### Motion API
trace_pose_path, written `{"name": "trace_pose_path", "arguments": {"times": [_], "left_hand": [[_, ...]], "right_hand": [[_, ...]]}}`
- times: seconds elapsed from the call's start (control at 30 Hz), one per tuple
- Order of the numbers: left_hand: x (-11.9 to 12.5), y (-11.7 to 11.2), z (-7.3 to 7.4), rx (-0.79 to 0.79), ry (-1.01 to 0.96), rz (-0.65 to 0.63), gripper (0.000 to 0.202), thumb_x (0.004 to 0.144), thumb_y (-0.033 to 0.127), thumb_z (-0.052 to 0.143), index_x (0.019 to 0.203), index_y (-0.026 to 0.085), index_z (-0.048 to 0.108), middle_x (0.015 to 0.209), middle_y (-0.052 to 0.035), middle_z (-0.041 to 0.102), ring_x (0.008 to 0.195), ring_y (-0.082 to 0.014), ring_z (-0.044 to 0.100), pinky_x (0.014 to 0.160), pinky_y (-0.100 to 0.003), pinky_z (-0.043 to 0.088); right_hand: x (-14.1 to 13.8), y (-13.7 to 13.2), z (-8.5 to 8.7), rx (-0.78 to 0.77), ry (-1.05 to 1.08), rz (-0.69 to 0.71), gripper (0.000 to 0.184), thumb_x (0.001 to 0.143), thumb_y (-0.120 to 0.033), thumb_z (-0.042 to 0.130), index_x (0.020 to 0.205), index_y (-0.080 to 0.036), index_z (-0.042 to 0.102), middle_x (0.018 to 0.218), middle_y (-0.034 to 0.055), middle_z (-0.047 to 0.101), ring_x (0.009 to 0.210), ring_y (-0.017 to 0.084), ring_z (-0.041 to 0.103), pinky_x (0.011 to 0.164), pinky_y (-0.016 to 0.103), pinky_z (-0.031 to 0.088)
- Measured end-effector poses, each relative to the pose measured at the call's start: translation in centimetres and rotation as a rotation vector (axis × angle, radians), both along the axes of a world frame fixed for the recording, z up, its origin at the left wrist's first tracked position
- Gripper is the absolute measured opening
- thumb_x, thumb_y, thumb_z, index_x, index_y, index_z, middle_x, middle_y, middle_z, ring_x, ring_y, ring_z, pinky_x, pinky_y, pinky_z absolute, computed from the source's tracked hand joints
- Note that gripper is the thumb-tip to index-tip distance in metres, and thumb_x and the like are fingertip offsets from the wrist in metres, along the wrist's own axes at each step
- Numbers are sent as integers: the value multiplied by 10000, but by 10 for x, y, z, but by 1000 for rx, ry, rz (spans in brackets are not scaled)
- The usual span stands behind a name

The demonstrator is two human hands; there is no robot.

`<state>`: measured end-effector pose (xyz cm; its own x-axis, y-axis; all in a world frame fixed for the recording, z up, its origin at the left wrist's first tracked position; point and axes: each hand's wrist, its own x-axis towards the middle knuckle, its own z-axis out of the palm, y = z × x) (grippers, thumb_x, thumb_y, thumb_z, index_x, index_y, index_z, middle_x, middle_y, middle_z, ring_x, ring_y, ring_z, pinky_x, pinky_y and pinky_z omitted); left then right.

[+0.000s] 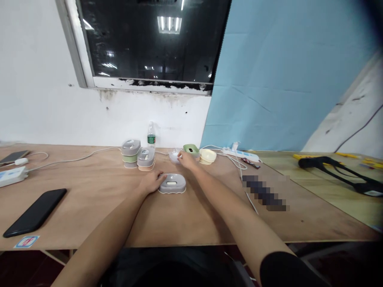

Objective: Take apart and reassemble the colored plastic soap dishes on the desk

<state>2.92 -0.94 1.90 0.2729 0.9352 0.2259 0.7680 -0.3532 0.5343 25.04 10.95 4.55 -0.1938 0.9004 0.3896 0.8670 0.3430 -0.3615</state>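
Observation:
A grey soap box [172, 184] with a wavy white rim and a pale oval in its top lies on the table in front of me. My left hand [152, 182] grips its left side, the fingertips on the edge. Farther back, my right hand [188, 160] has its fingers closed on the edge of a clear plastic lid [174, 156]. Just behind that hand sit a green-topped box [191, 150] and some stacked cream dishes [207, 156]. To the left stand stacked grey and green boxes [131, 153] and a grey-lidded box [146, 158].
A plastic bottle [151, 136] stands against the wall. White power strips [242, 154] with cables lie at the back right and far left. A black phone [36, 212] rests at the left front. At the right are a blurred-out dark item [265, 194] and a black strap-like frame [338, 171].

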Motion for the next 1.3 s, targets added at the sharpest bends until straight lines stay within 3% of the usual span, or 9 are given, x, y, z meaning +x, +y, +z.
{"name": "trace_pose_path", "arguments": {"times": [0.2,0.3,0.4,0.5,0.6,0.77,1.0,1.13,1.3], "left_hand": [[-3,4,-3,12,-68,59,605,899,574,387,1296,134,511,1218,-145,614,1118,-274,575,954,-383,425],[-2,2,0,79,-151,97,729,888,568,434,1440,111,301,1301,-172,546,1198,-278,521,1005,-399,393],[-1,-4,8,187,-247,117,802,901,556,434,1500,128,117,1361,-171,493,1250,-273,477,1026,-397,375],[1,-9,15,295,-269,85,668,932,517,392,1482,171,234,1342,-132,519,1230,-255,491,1005,-361,390],[0,-14,21,302,-246,109,548,943,512,362,1380,193,447,1144,-92,640,1073,-235,584,915,-325,436],[-3,-18,26,199,-211,164,668,911,539,427,1461,177,317,732,-15,652,756,-201,627,719,-293,451],[-4,-14,21,78,-132,99,612,841,650,447,1202,176,585,799,-43,678,771,-213,634,663,-284,444],[-7,-10,17,36,-35,69,566,829,656,447,1075,181,631,923,-77,692,860,-228,636,674,-276,450],[-11,1,8,-16,-15,35,579,840,660,407,1083,182,626,963,-77,690,873,-224,633,700,-289,462]], "right_hand": [[-3,-35,3,130,321,62,209,808,-333,585,962,-195,557,630,-41,537,619,134,505,604,236,334],[1,-70,-3,197,525,151,280,822,-435,572,956,-195,518,594,-60,482,563,120,464,578,233,344],[7,-100,-11,135,669,242,340,851,-505,520,996,-198,500,599,-50,496,546,123,479,553,236,364],[8,-113,-17,38,739,276,398,854,-561,491,1030,-203,503,591,-41,517,522,129,492,532,243,375],[6,-114,-19,-14,769,265,404,841,-601,490,888,-200,523,560,-35,508,506,127,480,520,244,372],[7,-107,-21,-70,648,225,505,833,-645,461,603,-195,461,512,-22,464,526,128,449,514,248,328],[13,-98,-26,-196,539,127,537,823,-641,442,527,-192,434,499,-25,447,538,133,443,516,247,294],[17,-96,-31,-253,392,121,512,833,-600,420,555,-177,493,547,-11,518,578,145,486,529,241,297],[18,-93,-37,-247,292,156,511,853,-568,392,586,-164,553,602,8,586,610,156,528,552,238,318]]}}
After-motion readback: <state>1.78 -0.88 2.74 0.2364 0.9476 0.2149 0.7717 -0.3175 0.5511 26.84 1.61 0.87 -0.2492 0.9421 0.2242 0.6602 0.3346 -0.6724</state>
